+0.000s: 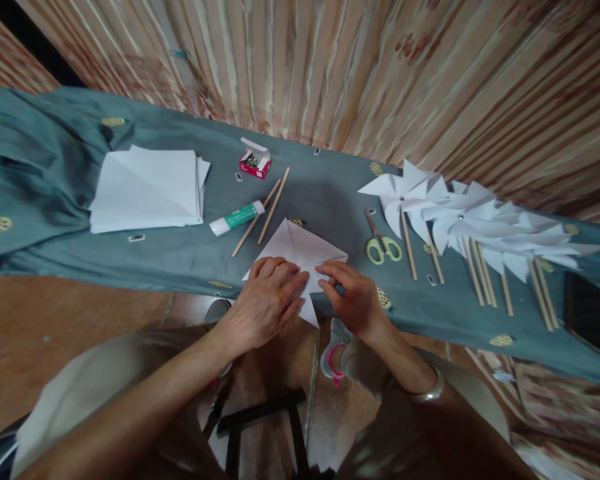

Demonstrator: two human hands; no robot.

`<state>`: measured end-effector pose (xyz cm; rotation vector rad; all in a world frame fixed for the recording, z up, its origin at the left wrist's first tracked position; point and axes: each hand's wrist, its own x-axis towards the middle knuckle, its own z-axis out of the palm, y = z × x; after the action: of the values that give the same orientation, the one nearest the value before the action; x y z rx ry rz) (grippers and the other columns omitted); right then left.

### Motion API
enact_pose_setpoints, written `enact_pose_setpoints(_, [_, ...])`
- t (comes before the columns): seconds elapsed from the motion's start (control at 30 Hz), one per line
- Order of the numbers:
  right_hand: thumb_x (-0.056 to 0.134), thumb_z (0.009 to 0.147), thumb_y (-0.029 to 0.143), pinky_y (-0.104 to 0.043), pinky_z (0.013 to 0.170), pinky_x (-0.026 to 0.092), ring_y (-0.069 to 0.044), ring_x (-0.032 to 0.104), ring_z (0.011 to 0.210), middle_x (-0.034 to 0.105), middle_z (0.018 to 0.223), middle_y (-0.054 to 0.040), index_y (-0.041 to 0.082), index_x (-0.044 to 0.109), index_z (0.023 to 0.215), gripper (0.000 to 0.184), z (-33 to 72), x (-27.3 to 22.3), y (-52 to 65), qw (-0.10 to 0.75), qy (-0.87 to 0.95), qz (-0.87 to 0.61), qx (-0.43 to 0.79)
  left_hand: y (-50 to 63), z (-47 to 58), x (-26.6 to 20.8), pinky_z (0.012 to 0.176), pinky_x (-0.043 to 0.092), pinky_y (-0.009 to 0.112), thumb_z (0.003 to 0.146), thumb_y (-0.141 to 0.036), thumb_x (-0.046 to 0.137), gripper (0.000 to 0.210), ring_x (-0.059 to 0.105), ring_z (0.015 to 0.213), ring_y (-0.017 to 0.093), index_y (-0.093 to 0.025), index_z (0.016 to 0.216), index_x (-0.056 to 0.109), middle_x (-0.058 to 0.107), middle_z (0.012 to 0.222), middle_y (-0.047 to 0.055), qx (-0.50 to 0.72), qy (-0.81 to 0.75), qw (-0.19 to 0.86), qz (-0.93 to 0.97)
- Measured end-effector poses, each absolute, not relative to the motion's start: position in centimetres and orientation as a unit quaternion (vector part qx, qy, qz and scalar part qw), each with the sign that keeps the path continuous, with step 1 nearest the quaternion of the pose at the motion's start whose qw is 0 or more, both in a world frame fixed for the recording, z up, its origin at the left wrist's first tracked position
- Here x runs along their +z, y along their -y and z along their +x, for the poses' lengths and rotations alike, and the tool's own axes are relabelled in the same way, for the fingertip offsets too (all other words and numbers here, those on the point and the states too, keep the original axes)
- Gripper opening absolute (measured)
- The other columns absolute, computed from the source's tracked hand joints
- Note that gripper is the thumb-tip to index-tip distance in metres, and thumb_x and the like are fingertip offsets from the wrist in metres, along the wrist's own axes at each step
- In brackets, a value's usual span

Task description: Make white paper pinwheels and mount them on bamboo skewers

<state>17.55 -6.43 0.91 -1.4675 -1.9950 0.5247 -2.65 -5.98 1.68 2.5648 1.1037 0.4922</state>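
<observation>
A white sheet of paper [300, 241], cut in from its corners, lies at the table's front edge, with one pointed flap hanging over it. My left hand [267, 300] rests on the sheet's left part, fingers bent and pressed together on the paper. At its right side, my right hand [353, 293] pinches the paper between thumb and forefinger, the other fingers curled in. The tips of both hands almost meet over the sheet's middle. Green-handled scissors [380, 245] lie just right of the sheet. Two wooden sticks [274, 203] and a glue stick [237, 218] lie to its left.
A stack of white paper [145, 190] lies at left. Behind the glue stick stands an open red box [255, 162] of small metal pieces. Several finished paper pinwheels [460, 217] on sticks overlap at right, near a dark phone [587, 312]. A pleated curtain [300, 67] hangs behind the table.
</observation>
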Motion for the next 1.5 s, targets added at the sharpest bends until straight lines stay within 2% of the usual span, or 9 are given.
enact_pose_setpoints(0.17, [0.066, 0.081, 0.022, -0.034, 0.076, 0.054, -0.018, 0.065, 0.073, 0.073, 0.088, -0.0056, 0.019, 0.068, 0.105, 0.024, 17.6, 1.6, 6.3, 0.295, 0.745, -0.56, 0.208, 5.9, -2.6, 1.5, 0.097, 0.036, 0.047, 0.094, -0.028, 0.045, 0.039, 0.044, 0.113, 0.029, -0.014, 0.13, 0.049, 0.057, 0.119, 0.013, 0.173, -0.385, 0.15, 0.894])
enact_pose_setpoints(0.27, [0.067, 0.079, 0.02, -0.033, 0.075, 0.054, -0.018, 0.066, 0.074, 0.073, 0.087, -0.0047, 0.021, 0.069, 0.103, 0.025, 17.6, 1.7, 6.2, 0.297, 0.733, -0.563, 0.237, 6.0, -2.6, 1.5, 0.098, 0.036, 0.047, 0.092, -0.028, 0.048, 0.047, 0.044, 0.113, 0.03, -0.012, 0.135, 0.042, 0.057, 0.121, 0.014, 0.173, -0.396, 0.151, 0.889])
enact_pose_setpoints(0.5, [0.063, 0.08, 0.018, -0.032, 0.075, 0.054, -0.017, 0.068, 0.073, 0.073, 0.081, -0.0025, 0.022, 0.071, 0.088, 0.012, 17.5, 1.1, 5.6, 0.296, 0.701, -0.584, 0.281, 6.2, -2.5, 1.6, 0.097, 0.036, 0.049, 0.091, -0.028, 0.051, 0.056, 0.046, 0.112, 0.03, -0.017, 0.142, 0.03, 0.059, 0.117, 0.013, 0.189, -0.413, 0.173, 0.874])
enact_pose_setpoints(0.87, [0.065, 0.076, 0.018, -0.028, 0.07, 0.053, -0.015, 0.067, 0.067, 0.073, 0.075, -0.0014, 0.021, 0.069, 0.084, 0.01, 17.0, 1.8, 5.2, 0.263, 0.705, -0.599, 0.274, 6.1, -2.5, 1.8, 0.098, 0.036, 0.048, 0.092, -0.027, 0.048, 0.045, 0.045, 0.114, 0.03, -0.012, 0.134, 0.043, 0.059, 0.119, 0.014, 0.176, -0.408, 0.162, 0.881])
enact_pose_setpoints(1.13, [0.065, 0.074, 0.017, -0.027, 0.067, 0.05, -0.015, 0.064, 0.065, 0.07, 0.071, -0.0008, 0.02, 0.068, 0.082, 0.009, 16.9, 1.9, 4.9, 0.234, 0.714, -0.604, 0.265, 6.2, -2.5, 1.7, 0.104, 0.029, 0.05, 0.093, -0.026, 0.046, 0.037, 0.044, 0.117, 0.029, -0.016, 0.128, 0.05, 0.059, 0.12, 0.011, 0.155, -0.388, 0.127, 0.899])
enact_pose_setpoints(1.5, [0.064, 0.074, 0.017, -0.027, 0.068, 0.048, -0.014, 0.063, 0.065, 0.07, 0.07, 0.0, 0.02, 0.067, 0.082, 0.009, 16.7, 1.9, 5.0, 0.224, 0.719, -0.613, 0.242, 6.1, -2.4, 1.6, 0.108, 0.024, 0.051, 0.093, -0.027, 0.047, 0.033, 0.045, 0.118, 0.027, -0.019, 0.125, 0.052, 0.06, 0.119, 0.008, 0.143, -0.402, 0.11, 0.897])
